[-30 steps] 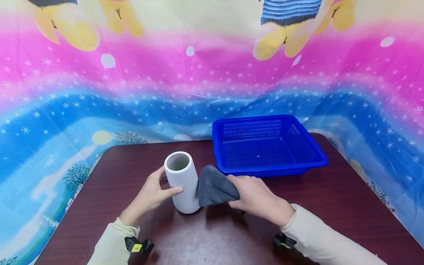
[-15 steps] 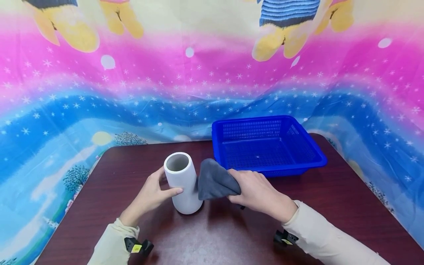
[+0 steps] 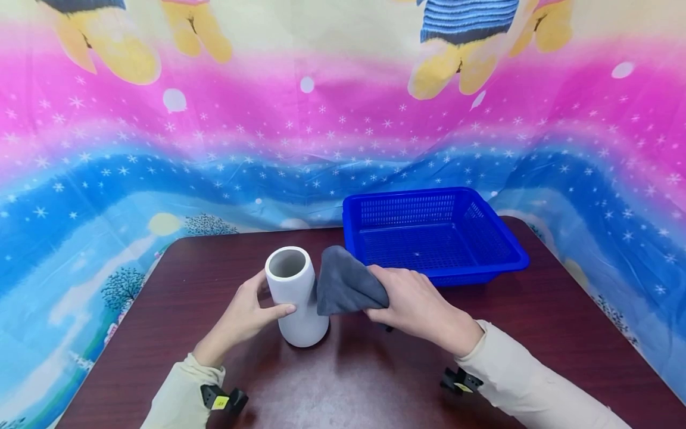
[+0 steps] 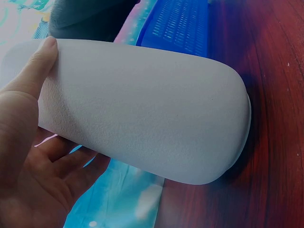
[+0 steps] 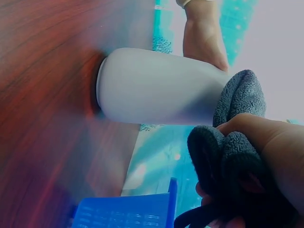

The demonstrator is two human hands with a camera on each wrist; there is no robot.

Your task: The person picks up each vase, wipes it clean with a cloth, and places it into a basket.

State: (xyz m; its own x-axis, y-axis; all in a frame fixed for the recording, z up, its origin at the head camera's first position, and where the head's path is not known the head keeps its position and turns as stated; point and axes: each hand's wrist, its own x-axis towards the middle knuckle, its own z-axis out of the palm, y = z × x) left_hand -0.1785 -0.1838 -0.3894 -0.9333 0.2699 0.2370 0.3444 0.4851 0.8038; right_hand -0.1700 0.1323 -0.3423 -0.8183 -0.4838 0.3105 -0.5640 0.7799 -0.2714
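A white vase (image 3: 300, 319) with a round open mouth stands upright on the table. My left hand (image 3: 243, 313) grips its upper left side, thumb across the front and the other fingers around the back. In my right hand (image 3: 420, 301) a bunched dark grey cloth (image 3: 345, 283) is pinched, its loose end at the vase's upper right side. Folds of the towelling cloth (image 5: 242, 95) overlap the vase (image 5: 156, 88) in the right wrist view; whether they touch it I cannot tell. The left wrist view has the vase's matt side (image 4: 142, 104) filling the middle.
Behind my right hand, a blue plastic basket (image 3: 436, 275) with perforated walls sits at the back right of the dark red-brown wooden table (image 3: 214, 262). A printed cloth backdrop (image 3: 268, 131) hangs behind the table's far edge.
My right hand has moved up a little with the cloth, along the vase's right side towards the rim. The left hand and the vase stay in place.
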